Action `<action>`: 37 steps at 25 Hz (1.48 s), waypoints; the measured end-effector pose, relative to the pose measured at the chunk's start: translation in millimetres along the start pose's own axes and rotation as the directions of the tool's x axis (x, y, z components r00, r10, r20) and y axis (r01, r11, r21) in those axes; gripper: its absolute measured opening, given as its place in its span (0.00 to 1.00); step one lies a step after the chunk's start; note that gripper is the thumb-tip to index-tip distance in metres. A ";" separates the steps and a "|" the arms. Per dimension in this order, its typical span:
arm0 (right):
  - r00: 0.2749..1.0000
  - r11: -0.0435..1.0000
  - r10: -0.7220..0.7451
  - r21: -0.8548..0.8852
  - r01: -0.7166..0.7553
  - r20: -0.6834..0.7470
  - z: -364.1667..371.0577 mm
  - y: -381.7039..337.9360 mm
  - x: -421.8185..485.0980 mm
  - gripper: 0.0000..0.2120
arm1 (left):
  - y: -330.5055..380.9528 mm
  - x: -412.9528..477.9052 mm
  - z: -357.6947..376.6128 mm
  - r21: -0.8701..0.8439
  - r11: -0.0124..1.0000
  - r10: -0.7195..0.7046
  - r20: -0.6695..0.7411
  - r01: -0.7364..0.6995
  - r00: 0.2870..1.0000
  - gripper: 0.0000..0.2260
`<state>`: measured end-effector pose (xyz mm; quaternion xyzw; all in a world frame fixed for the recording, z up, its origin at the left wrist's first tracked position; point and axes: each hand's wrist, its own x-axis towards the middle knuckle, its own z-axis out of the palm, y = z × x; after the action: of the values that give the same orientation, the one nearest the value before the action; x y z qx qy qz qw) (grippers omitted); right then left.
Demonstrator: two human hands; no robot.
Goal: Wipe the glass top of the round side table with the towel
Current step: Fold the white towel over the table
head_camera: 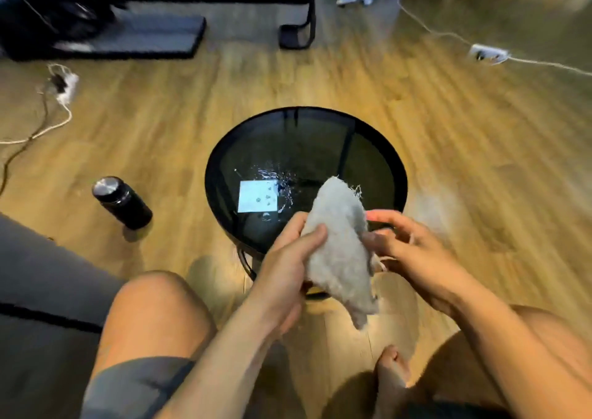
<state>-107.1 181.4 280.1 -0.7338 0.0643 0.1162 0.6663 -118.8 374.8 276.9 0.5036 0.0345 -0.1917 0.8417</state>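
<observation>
The towel (339, 245) is held over the near rim of the round side table (304, 143), its long axis running from a tip above the glass back toward the person. It is gripped by the left hand (288, 258) and pinched at its edge by the right hand (413, 252)

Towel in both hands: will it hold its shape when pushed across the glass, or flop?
Probably floppy: the towel droops in a loose tail below the left hand. Likely light, as a loose grip holds it up. Its fuzzy, frayed edge by the right hand suggests it would drag, not slide, on the glass table top.
</observation>
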 end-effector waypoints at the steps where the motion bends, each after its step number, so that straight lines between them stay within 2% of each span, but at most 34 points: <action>1: 0.996 0.999 0.052 0.011 -0.053 0.066 12.8 -0.3 -7.0 0.13 | 2.1 -8.1 -8.5 -0.026 1.000 0.008 0.000 -0.008 1.000 0.13; 3: 0.994 0.997 0.070 0.033 -0.073 0.088 32.9 0.2 -24.8 0.05 | 5.0 -28.9 -18.8 -0.111 0.994 -0.004 0.012 0.005 1.000 0.16; 5: 1.000 0.997 -0.022 0.068 0.022 0.005 45.7 -2.8 -38.3 0.01 | 4.2 -46.3 -26.2 -0.192 0.981 -0.008 -0.002 0.007 1.000 0.16; 7: 0.996 0.989 -0.078 0.123 0.082 -0.041 53.1 -6.0 -46.7 0.02 | -1.1 -58.4 -31.4 -0.246 0.969 -0.001 -0.036 -0.008 0.999 0.17; 9: 0.998 0.977 -0.061 0.204 0.066 -0.034 58.8 -7.8 -48.0 0.07 | -5.8 -62.9 -34.1 -0.277 0.961 -0.009 -0.075 -0.012 0.997 0.18; 10: 0.997 0.982 -0.054 0.178 0.063 -0.056 61.2 -7.0 -47.0 0.08 | -6.9 -63.7 -34.3 -0.282 0.960 -0.018 -0.084 -0.007 0.996 0.18; 12: 0.974 0.989 -0.148 -0.042 0.143 -0.170 64.5 -5.5 -51.5 0.14 | -7.5 -65.0 -34.4 -0.286 0.958 -0.041 -0.097 0.012 0.994 0.15; 13: 0.935 0.952 -0.275 -0.200 0.233 -0.222 64.8 -4.1 -57.5 0.18 | -7.3 -64.4 -35.2 -0.284 0.959 -0.057 -0.115 0.022 0.992 0.14; 14: 0.863 0.856 -0.459 -0.365 0.366 -0.211 62.7 -1.3 -65.0 0.22 | -6.3 -62.7 -36.3 -0.278 0.960 -0.067 -0.135 0.027 0.989 0.13; 15: 0.784 0.710 -0.612 -0.510 0.486 -0.104 60.2 4.5 -71.0 0.23 | -4.9 -60.9 -36.7 -0.267 0.963 -0.072 -0.152 0.029 0.986 0.12; 16: 0.738 0.572 -0.673 -0.601 0.558 0.045 59.9 14.0 -76.2 0.23 | -3.5 -59.6 -36.7 -0.250 0.968 -0.073 -0.161 0.031 0.984 0.12; 17: 0.733 0.494 -0.658 -0.637 0.592 0.171 60.9 24.4 -80.3 0.22 | -1.6 -58.4 -36.3 -0.230 0.973 -0.072 -0.163 0.033 0.984 0.12; 18: 0.761 0.498 -0.608 -0.638 0.587 0.225 61.6 33.2 -82.6 0.21 | -0.5 -57.8 -35.2 -0.212 0.976 -0.072 -0.156 0.038 0.985 0.13; 19: 0.791 0.540 -0.573 -0.627 0.562 0.215 61.4 37.2 -82.6 0.20 | 0.7 -58.0 -32.9 -0.203 0.978 -0.074 -0.133 0.046 0.988 0.14; 22: 0.781 0.599 -0.613 -0.573 0.560 0.122 59.7 34.1 -77.9 0.14 | 2.0 -59.2 -28.4 -0.151 0.987 -0.053 -0.010 0.050 0.999 0.25; 24: 0.788 0.673 -0.616 -0.503 0.542 0.024 60.0 26.7 -75.8 0.09 | -2.1 -60.3 -25.7 0.036 0.999 -0.015 0.047 0.013 0.999 0.30; 25: 0.799 0.722 -0.600 -0.452 0.523 -0.034 60.6 23.6 -74.6 0.07 | -6.0 -60.5 -23.6 0.170 0.985 0.022 0.062 -0.033 0.998 0.28; 27: 0.802 0.769 -0.587 -0.388 0.508 -0.113 60.9 15.2 -74.2 0.07 | -12.7 -59.2 -19.7 0.423 0.893 0.138 0.069 -0.154 0.988 0.19; 29: 0.801 0.778 -0.585 -0.364 0.512 -0.122 56.8 4.3 -74.7 0.06 | -13.0 -56.8 -20.1 0.579 0.782 0.245 0.057 -0.232 0.968 0.12; 31: 0.833 0.800 -0.548 -0.341 0.494 -0.079 45.0 -5.5 -75.5 0.05 | -10.2 -54.1 -25.6 0.649 0.719 0.295 0.039 -0.248 0.955 0.11; 33: 0.878 0.807 -0.479 -0.382 0.451 0.025 32.1 -14.7 -77.9 0.13 | -6.3 -55.9 -34.3 0.692 0.680 0.314 0.023 -0.242 0.949 0.11; 34: 0.887 0.794 -0.455 -0.417 0.442 0.074 23.3 -19.5 -77.5 0.14 | -4.4 -55.5 -37.7 0.721 0.652 0.318 0.024 -0.236 0.948 0.11; 36: 0.886 0.769 -0.450 -0.455 0.449 0.113 10.1 -29.3 -80.6 0.10 | 2.6 -61.4 -46.2 0.786 0.565 0.311 0.080 -0.252 0.947 0.09; 37: 0.887 0.777 -0.456 -0.450 0.440 0.080 5.2 -32.6 -81.6 0.08 | 6.2 -64.4 -51.1 0.812 0.521 0.274 0.134 -0.264 0.952 0.08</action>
<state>-178.1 185.0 332.0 -0.8650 -0.1299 -0.0459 0.4826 -169.2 440.0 273.1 0.8365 -0.1319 -0.0508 0.5294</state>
